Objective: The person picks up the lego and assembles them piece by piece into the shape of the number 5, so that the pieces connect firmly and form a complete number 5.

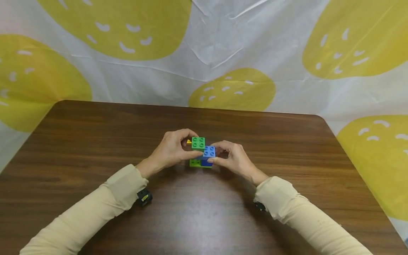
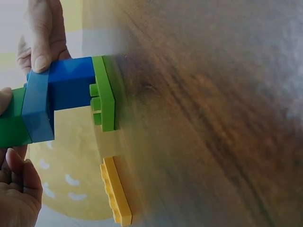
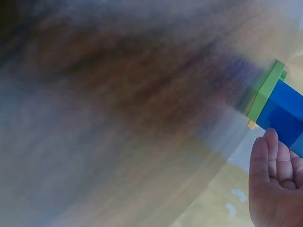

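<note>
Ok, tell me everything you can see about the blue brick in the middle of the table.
The blue brick is a square, glossy plastic piece with four round studs on top. It sits upright on a flat light green plate that lies on the brown table, beside a green brick that looks a little higher. The right hand pinches it between thumb and fingers, and the left hand has its thumb against the side. In the left wrist view it looks like a thinner blue layer over a deeper blue block.
</note>
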